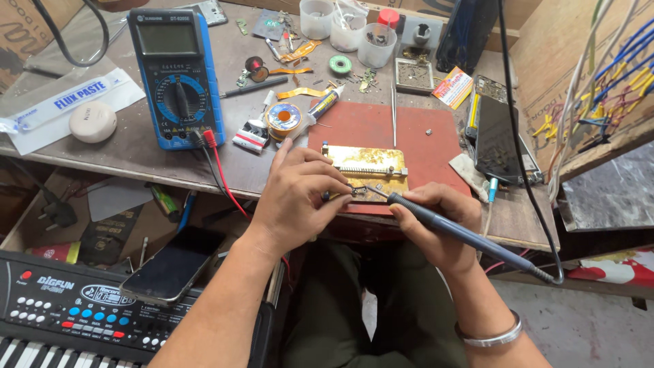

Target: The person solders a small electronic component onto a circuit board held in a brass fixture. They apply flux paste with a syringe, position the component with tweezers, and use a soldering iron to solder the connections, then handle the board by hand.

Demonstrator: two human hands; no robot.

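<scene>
My left hand (296, 197) pinches a tiny metal part (355, 191) at the near edge of a brass-coloured holder plate (368, 167). My right hand (439, 218) grips a blue-grey soldering iron (443, 225) like a pen, its tip touching the small part. The iron's cable runs off to the lower right. The plate lies on a red mat (381, 129) at the front of the workbench (136, 150).
A blue multimeter (178, 75) with red and black leads stands at the left, beside a solder spool (284, 117), a tube, tweezers (394, 109) and plastic cups. A dismantled phone (501, 136) lies right. Below left are a keyboard (75, 313) and a dark phone (174, 266).
</scene>
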